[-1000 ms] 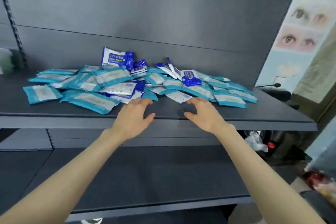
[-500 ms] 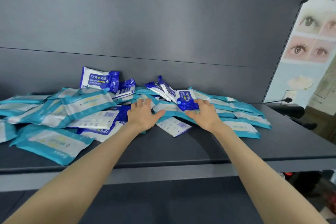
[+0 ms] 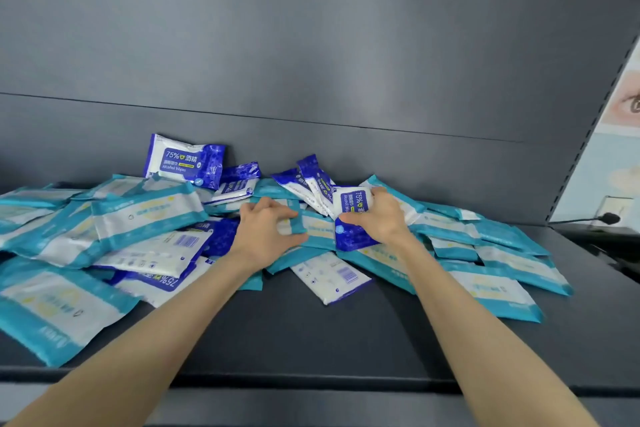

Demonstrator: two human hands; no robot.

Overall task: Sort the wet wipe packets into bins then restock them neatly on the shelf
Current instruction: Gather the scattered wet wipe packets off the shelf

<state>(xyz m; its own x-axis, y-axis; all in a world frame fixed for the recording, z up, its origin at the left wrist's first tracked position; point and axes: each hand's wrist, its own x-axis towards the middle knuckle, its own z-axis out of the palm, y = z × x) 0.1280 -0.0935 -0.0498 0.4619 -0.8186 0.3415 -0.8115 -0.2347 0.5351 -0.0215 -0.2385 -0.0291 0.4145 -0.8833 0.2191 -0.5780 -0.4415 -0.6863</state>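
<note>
At the far right a poster (image 3: 627,104) shows part of an eye, cut by the picture edge. Below it is a light blue wall (image 3: 585,180). A thin black microphone (image 3: 606,219) lies low before this wall.

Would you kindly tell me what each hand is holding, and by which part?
The left hand pinches a teal packet by its end; the right hand grips a blue packet across its middle.

Soft, even light; pale sheen on the back panel (image 3: 311,45); faint shadows under packets (image 3: 145,218); wide-angle curve at edges.
</note>
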